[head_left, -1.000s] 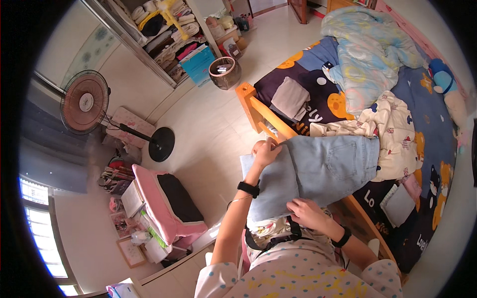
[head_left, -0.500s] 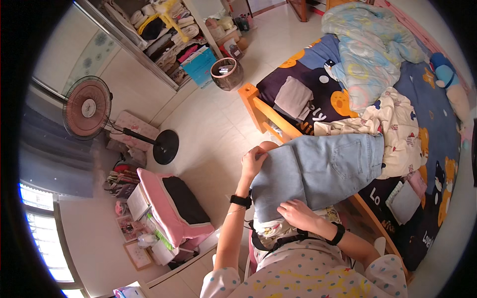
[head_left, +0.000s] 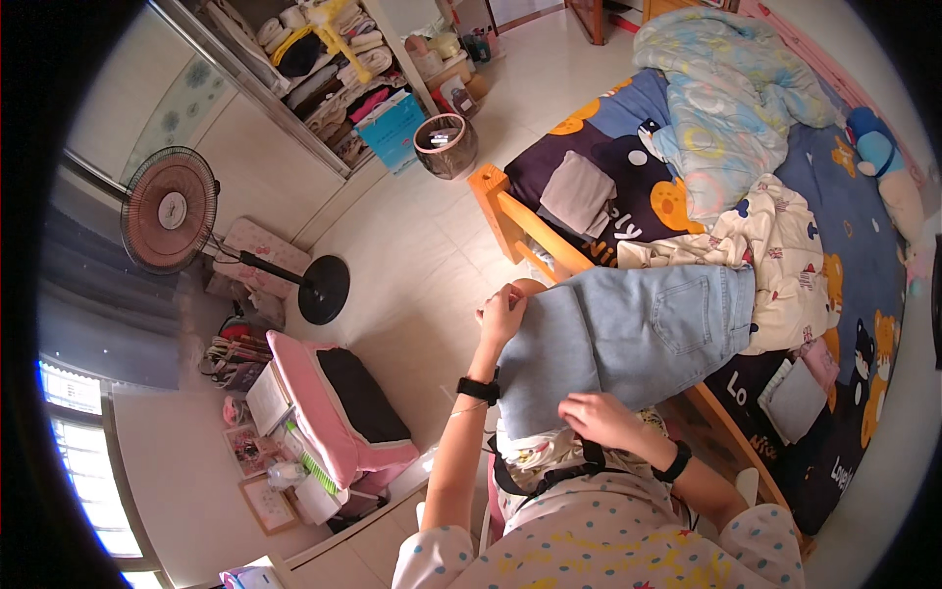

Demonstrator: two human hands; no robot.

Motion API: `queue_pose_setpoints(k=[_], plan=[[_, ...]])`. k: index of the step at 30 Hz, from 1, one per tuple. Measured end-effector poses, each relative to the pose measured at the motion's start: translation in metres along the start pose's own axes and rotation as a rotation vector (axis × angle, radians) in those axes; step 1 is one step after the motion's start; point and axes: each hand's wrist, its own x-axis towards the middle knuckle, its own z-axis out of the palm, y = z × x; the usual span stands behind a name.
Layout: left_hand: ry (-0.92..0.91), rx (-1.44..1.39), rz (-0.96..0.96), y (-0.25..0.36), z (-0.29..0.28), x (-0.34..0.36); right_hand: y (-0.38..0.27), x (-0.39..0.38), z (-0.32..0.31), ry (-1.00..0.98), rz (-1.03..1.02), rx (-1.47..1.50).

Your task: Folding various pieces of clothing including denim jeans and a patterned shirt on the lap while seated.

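Light blue jeans [head_left: 638,329] lie folded lengthwise over my lap and the bed's edge, the waistband away to the right and a back pocket facing up. A crease runs across the leg part. At the upper left corner of the leg end, my left hand [head_left: 501,312] is closed on the denim, fingertips partly hidden. My right hand [head_left: 601,420] has curled fingers at the near lower edge of the jeans, pinching the cloth there. Under the waistband end lies a cream patterned cloth [head_left: 785,265] on the bed.
A wooden bed rail [head_left: 540,231] runs beside my lap. Folded grey clothes [head_left: 579,191] and another folded stack [head_left: 793,401] lie on the bed, with a rumpled quilt [head_left: 731,108] behind. To the left stand a fan [head_left: 169,211] and a pink-and-black storage box [head_left: 343,407].
My right hand has shifted slightly right and nearer to me along the jeans' lower edge. The left hand keeps its place at the corner, and the jeans lie nearly the same.
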Motion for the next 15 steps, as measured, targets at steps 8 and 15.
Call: queue_pose_setpoints(k=[8, 15], plan=[[-0.044, -0.171, 0.217, 0.022, 0.010, 0.001, 0.031, -0.002, -0.027, 0.301, 0.173, -0.150], [-0.102, -0.100, 0.335, 0.043, 0.035, 0.010, 0.040, -0.014, -0.014, 0.246, 0.382, -0.114]])
